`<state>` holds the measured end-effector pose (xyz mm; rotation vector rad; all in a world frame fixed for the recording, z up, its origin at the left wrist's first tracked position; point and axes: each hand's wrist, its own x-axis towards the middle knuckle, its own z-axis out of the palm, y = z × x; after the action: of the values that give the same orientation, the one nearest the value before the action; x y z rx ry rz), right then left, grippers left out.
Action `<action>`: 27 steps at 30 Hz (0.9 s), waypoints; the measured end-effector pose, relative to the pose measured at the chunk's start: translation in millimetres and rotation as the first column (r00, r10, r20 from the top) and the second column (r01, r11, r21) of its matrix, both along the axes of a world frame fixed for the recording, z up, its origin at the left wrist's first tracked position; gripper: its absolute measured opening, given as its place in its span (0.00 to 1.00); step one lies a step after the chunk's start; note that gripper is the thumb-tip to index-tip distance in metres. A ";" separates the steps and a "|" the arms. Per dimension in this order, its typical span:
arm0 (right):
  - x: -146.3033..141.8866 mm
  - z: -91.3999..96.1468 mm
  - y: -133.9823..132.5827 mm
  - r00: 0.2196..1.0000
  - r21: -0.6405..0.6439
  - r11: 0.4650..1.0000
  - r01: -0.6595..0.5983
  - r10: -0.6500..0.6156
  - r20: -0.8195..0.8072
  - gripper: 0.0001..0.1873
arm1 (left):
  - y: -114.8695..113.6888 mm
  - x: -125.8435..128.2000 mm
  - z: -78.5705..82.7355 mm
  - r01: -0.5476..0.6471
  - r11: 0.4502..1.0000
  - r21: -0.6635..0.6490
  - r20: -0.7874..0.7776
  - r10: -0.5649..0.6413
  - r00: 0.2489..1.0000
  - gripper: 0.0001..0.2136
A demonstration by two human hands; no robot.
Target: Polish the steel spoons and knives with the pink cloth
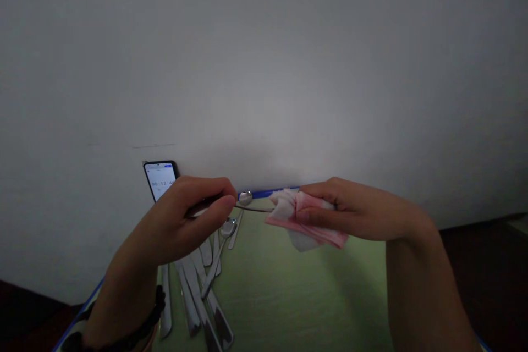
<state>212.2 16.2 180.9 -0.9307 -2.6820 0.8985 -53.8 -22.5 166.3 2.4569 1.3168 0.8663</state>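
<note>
My left hand (202,214) pinches one end of a thin piece of metal cutlery (252,209), its fingers closed round it. Only the slim middle stretch shows between my hands, so which kind of cutlery it is cannot be told. My right hand (334,209) is closed on a crumpled pink and white cloth (317,231), which wraps the cutlery's other end. Below and beside my left hand lie several metal pieces, among them a spoon (228,227) with its bowl toward the wall. A second spoon (246,197) lies farther back, near the table's edge.
A phone (161,179) with a running-timer display leans against the pale wall (264,66) at the left, partly behind my left hand. Several flat metal handles (192,291) overlap on the green tabletop (289,297). The table's blue edge (264,194) meets the wall.
</note>
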 end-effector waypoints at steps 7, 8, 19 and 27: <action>-1.7 1.7 -1.9 0.998 -0.053 0.997 -0.050 0.047 -0.049 0.24 | -5.1 9.7 7.3 -0.012 0.999 0.045 -0.002 0.012 1.000 0.15; -1.8 1.5 -1.7 0.997 -0.060 0.997 -0.056 0.053 -0.047 0.24 | -5.9 10.2 8.0 -0.022 0.999 0.041 -0.003 0.023 1.000 0.15; -1.7 1.0 -1.4 0.999 -0.054 0.998 -0.038 0.036 -0.033 0.24 | -9.7 5.1 4.9 -0.052 0.994 0.096 0.000 0.052 0.999 0.13; -3.8 2.6 -2.2 0.998 -0.021 0.998 -0.053 0.052 -0.046 0.24 | -8.0 6.7 3.6 -0.048 0.998 0.041 0.005 0.048 0.999 0.13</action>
<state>208.4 14.0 183.4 -0.8370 -2.6747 0.9509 -47.1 -30.5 169.9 2.4619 1.3755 0.9186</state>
